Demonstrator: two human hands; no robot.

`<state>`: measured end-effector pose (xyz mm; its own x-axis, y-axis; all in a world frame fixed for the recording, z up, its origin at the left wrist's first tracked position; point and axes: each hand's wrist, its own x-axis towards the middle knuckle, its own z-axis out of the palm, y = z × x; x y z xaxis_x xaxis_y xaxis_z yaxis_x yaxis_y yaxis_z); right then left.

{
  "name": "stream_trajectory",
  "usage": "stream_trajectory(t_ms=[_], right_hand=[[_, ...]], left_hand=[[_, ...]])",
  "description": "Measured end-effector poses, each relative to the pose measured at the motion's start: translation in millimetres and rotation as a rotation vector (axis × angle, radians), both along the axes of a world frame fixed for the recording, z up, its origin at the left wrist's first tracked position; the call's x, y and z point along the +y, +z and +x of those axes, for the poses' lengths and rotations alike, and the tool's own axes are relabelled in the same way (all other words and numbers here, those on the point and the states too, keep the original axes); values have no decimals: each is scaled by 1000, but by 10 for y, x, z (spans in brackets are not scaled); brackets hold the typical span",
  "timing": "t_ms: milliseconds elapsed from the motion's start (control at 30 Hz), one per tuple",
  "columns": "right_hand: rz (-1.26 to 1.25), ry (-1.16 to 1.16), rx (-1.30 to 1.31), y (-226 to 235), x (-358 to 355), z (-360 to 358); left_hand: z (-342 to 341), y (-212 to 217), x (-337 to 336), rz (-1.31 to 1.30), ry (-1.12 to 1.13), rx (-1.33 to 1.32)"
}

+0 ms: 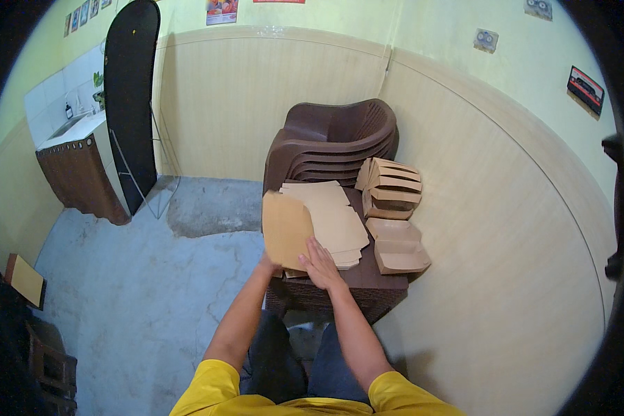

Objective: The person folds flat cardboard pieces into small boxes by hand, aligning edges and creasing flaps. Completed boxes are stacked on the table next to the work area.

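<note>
A tan cardboard box blank (pixel 288 230) is raised above the near left side of a dark brown woven-look table (pixel 374 283). My left hand (pixel 270 263) grips its lower left edge, and most of those fingers are hidden by the cardboard. At its lower right edge, my right hand (pixel 319 264) holds on with the fingers reaching up along the side. Just to the right, a stack of flat cardboard blanks (pixel 334 220) with notched edges lies on the table.
Several folded cardboard boxes (pixel 393 187) stand nested at the table's far right, with an open cardboard tray box (pixel 400 244) nearer me. Stacked brown plastic chairs (pixel 340 132) are behind the table. A wall runs along the right. A tall black board (pixel 133 104) leans beside a sink counter (pixel 80 132).
</note>
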<state>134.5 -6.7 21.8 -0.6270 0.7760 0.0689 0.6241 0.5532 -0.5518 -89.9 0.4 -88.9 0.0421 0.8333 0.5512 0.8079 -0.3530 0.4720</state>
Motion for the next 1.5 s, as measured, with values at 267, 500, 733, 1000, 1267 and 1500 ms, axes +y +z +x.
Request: stream_trajectory(t_ms=[267,500,733,1000,1267,1500], right_hand=[[-51,93,-113,112,62,16],[-40,91,-252,183,35,3],[-30,99,-221,194,-179,197],[-26,-66,-341,275,-70,17],[-34,-100,-329,352,463,-299],[-51,-91,-352,448,704,-491]], left_hand=[[-979,1235,-647,169,949,-615],[81,1537,81,-41,72,13],[436,910,100,-466,287,299],[411,930,147,-473,271,356],[436,968,92,-446,272,398],[458,999,108,-510,316,443]])
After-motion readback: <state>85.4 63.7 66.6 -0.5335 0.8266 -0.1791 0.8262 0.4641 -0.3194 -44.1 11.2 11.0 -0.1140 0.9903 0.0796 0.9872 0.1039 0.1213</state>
